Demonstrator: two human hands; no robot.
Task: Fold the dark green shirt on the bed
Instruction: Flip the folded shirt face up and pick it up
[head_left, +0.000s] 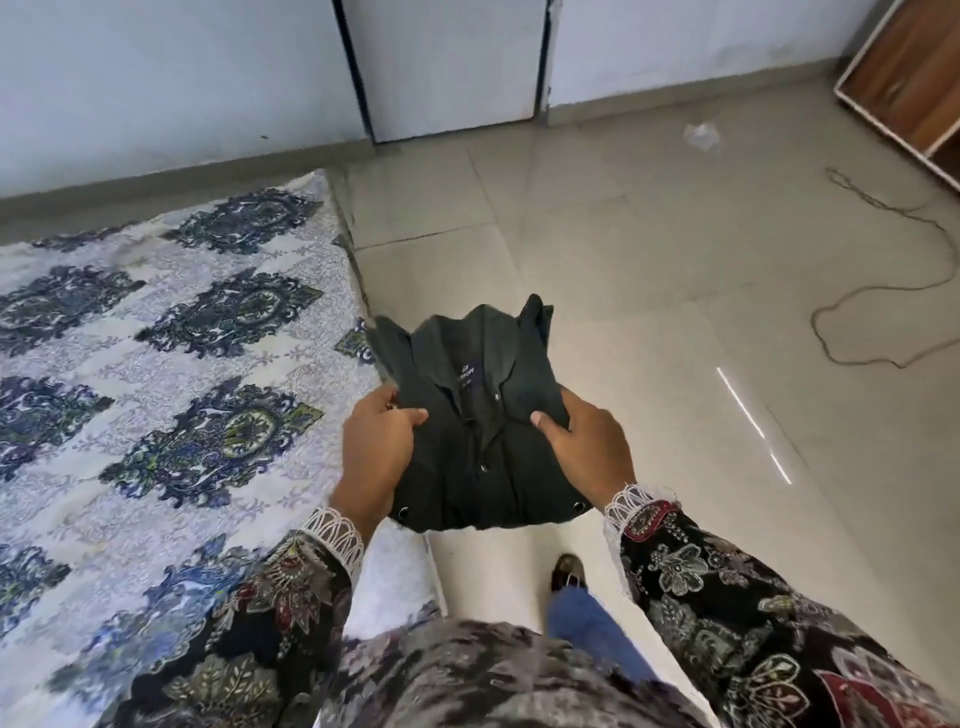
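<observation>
Shirt: the dark green, button-front cotton shirt (478, 431) is being held in the air as a compact folded bundle, collar on the far side and label showing, hanging over the pale tiled floor (649, 312) just right of the bed's edge, not lying on the bed.
Left hand (376, 452): its grip is clamping on the bundle's left side, thumb pressing on top and the fingers tucking underneath.
Right hand (587, 447): its grip is clamping on the right side the same way, thumb lying on the front panel.
Bed: the blue-and-white floral patterned bedsheet (156, 364) is lying to the left, flat and free of other clothes.
Stage: the folding is looking nearly done; the bundle is likely waiting to be set down on the bed.
Doing it well: keeping both thumbs pressing so the layers are not sliding, carrying the bundle level to the left, lowering the near edge first, then drawing the fingers out sideways and smoothing the collar.
Risk: the loose fabric sticking up at the far corners is threatening to spill the fold open.
</observation>
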